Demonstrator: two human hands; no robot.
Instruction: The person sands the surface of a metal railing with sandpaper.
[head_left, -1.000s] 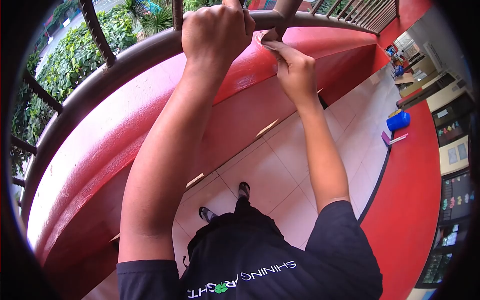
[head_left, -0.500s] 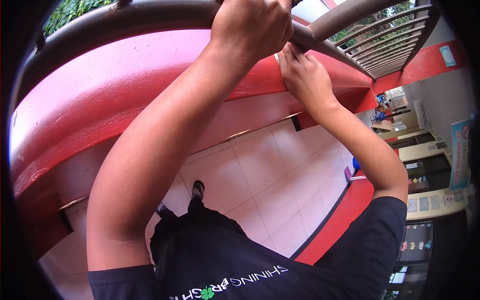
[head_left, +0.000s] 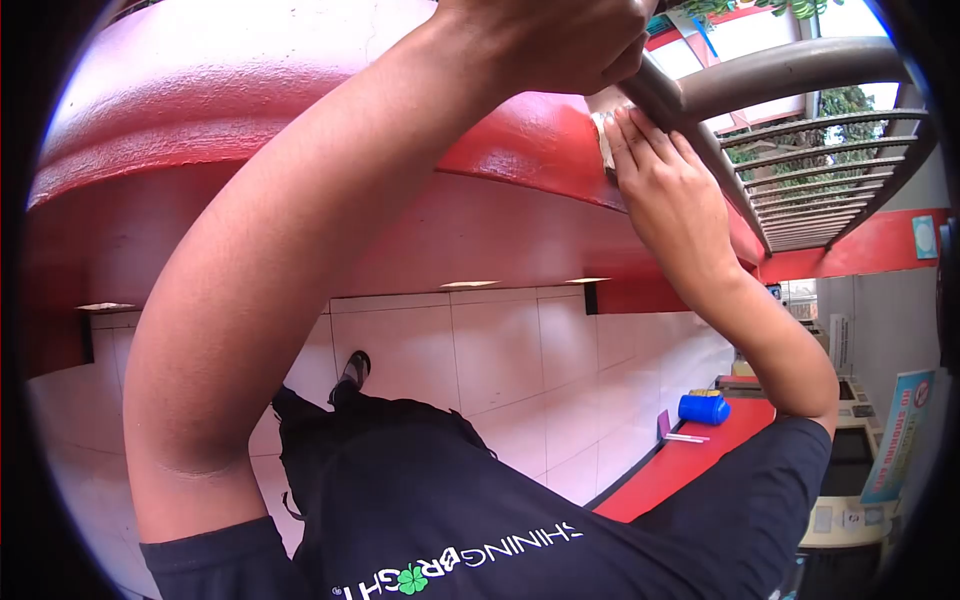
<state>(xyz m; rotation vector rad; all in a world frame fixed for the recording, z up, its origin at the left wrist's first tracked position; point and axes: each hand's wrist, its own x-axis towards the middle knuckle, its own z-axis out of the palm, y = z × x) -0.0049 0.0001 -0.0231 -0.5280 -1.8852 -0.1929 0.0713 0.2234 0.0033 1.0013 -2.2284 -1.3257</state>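
At the top of the head view, my left hand (head_left: pixel 560 40) is closed around the brown metal railing (head_left: pixel 655 88), its fingers curled at the bar. Below and to the right, my right hand (head_left: pixel 675 190) lies with fingers straight and close together. It presses a pale, folded cloth (head_left: pixel 604 140) against the glossy red ledge (head_left: pixel 530 145) under the railing. Most of the cloth is hidden beneath the fingers.
Railing bars (head_left: pixel 830 165) run off to the right. Below lies a tiled floor (head_left: pixel 500 350), where one shoe (head_left: pixel 357 368) shows. A blue container (head_left: pixel 705 408) sits on a red surface (head_left: pixel 650 480). A no-smoking banner (head_left: pixel 895 435) hangs at far right.
The view has turned, and both hands appear farther right in it. My right hand stays on the ledge, with more of the cloth showing. The blue container is now in fuller view.
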